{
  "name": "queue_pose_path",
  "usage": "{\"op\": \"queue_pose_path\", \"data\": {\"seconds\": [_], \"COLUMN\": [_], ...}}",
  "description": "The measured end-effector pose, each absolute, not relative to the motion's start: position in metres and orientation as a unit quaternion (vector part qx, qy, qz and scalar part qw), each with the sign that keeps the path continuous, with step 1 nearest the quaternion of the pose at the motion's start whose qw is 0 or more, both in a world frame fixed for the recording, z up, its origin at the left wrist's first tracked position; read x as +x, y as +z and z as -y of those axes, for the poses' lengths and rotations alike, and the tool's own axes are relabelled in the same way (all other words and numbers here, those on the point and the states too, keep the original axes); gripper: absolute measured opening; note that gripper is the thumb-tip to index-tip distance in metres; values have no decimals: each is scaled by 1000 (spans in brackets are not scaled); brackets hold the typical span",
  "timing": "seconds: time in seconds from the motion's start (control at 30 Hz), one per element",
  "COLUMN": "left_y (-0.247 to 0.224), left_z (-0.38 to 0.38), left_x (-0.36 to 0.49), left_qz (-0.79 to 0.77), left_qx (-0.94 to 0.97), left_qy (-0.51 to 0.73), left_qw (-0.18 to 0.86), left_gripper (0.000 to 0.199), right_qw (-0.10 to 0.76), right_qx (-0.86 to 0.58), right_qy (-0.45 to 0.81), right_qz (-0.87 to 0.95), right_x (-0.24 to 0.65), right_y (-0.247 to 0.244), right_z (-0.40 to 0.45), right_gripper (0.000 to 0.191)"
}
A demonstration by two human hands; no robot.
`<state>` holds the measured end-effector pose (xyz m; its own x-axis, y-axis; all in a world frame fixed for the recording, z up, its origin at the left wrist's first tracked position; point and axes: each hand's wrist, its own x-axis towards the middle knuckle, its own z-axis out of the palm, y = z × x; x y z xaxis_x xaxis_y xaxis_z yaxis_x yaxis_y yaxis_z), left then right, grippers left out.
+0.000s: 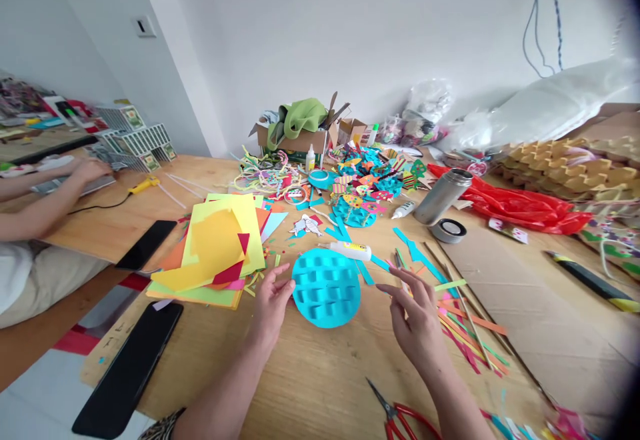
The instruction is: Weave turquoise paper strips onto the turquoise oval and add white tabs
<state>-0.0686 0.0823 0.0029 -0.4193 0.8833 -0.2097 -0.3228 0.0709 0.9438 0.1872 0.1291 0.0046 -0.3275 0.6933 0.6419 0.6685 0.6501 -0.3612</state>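
A round blue paper disc (326, 313) with rows of raised paper loops is in front of me. My left hand (273, 303) pinches its left edge between thumb and fingers. My right hand (414, 310) hovers to the right of the disc, fingers apart, with nothing visible in them. Just behind the disc lies a white glue bottle (353, 251) on its side. Blue paper strips (365, 272) are scattered beside it. Red-handled scissors (395, 413) rest near the front edge, below my right hand.
Coloured paper sheets (225, 227) are stacked at left, near a black phone (133, 367). Thin coloured strips (467, 333), a steel flask (443, 197), cardboard (540, 313) and a utility knife (590, 279) lie at right. Another person's hand (93, 170) is far left.
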Motion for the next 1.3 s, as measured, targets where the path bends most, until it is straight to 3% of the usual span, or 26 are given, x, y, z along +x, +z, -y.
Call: {"op": "queue_pose_path", "data": {"seconds": [0.27,0.43,0.57,0.7,0.8,1.3], "left_y": [3,3,3,4,4,3], "left_z": [-81,-81,-81,-81,-80,-80], "left_x": [-68,-68,-68,-66,-66,-65], "left_qz": [-560,-563,-554,-545,-541,-538], "left_qx": [259,254,255,260,260,254], "left_qy": [636,640,642,637,632,628], "left_qw": [464,458,465,478,490,502], "left_gripper": [62,61,61,61,61,62], "right_qw": [336,429,453,435,401,421], "right_qx": [-346,-386,-461,-459,-445,-444], "right_qy": [59,77,277,541,631,639], "right_qz": [874,813,711,555,493,466], "right_x": [165,173,171,163,162,159], "right_y": [8,7,3,-2,-1,5], "right_z": [-118,-119,-120,-121,-121,-117], "right_gripper": [41,30,23,45,51,56]}}
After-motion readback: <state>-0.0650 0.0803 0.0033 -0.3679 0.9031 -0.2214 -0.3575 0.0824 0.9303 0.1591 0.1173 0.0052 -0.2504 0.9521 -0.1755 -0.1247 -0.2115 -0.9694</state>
